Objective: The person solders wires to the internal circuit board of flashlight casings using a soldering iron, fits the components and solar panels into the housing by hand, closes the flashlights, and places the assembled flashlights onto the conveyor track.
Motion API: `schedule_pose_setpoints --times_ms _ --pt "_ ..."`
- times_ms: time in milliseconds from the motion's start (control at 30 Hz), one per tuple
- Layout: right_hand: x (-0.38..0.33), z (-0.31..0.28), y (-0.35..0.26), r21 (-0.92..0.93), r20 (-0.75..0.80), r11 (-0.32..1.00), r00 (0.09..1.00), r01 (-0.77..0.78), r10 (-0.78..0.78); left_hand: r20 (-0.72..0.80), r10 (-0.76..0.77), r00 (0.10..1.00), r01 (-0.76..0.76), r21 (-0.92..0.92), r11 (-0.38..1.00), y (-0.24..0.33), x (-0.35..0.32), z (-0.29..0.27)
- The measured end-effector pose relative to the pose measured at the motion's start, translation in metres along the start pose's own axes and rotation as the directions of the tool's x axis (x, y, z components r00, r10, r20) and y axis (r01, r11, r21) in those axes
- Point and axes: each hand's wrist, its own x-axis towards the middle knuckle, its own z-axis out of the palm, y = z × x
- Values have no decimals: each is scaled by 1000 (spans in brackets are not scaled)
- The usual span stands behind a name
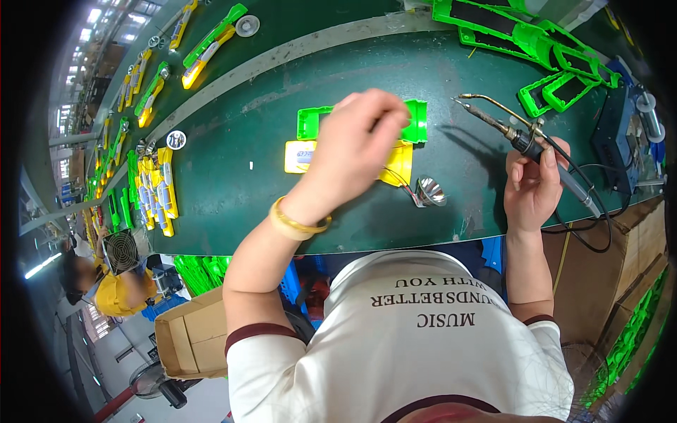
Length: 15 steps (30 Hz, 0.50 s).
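My right hand (534,185) is closed round a soldering iron (525,143) with a thin metal feed tube along it. The iron's tip points left, above the table. My left hand (356,144) is over a green plastic housing (417,122) and a yellow housing (400,163), hiding the middle of both. Its fingers are bent but smeared by motion, so whether they hold anything cannot be made out. Thin red and black wires (399,179) run from the yellow housing to a round silver lamp reflector (430,191) lying just right of it.
Green frames (557,92) are piled at the far right, near a blue soldering station (612,151) and a solder spool (649,116). Yellow housings (156,189) stand grouped at the left with a loose reflector (176,139). A co-worker in yellow (116,292) is at far left.
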Motion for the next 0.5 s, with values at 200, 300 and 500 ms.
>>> schedule_pose_setpoints --times_ms 200,300,500 --pt "-3 -2 2 29 14 999 1000 -18 17 70 206 976 -216 396 892 -7 -24 1" --pt "-4 -6 3 17 39 1000 999 -16 15 -69 234 970 -192 372 908 -15 -30 -4" --pt "-7 -3 3 -18 122 995 987 -102 104 97 146 985 -172 374 911 -20 -17 -11"
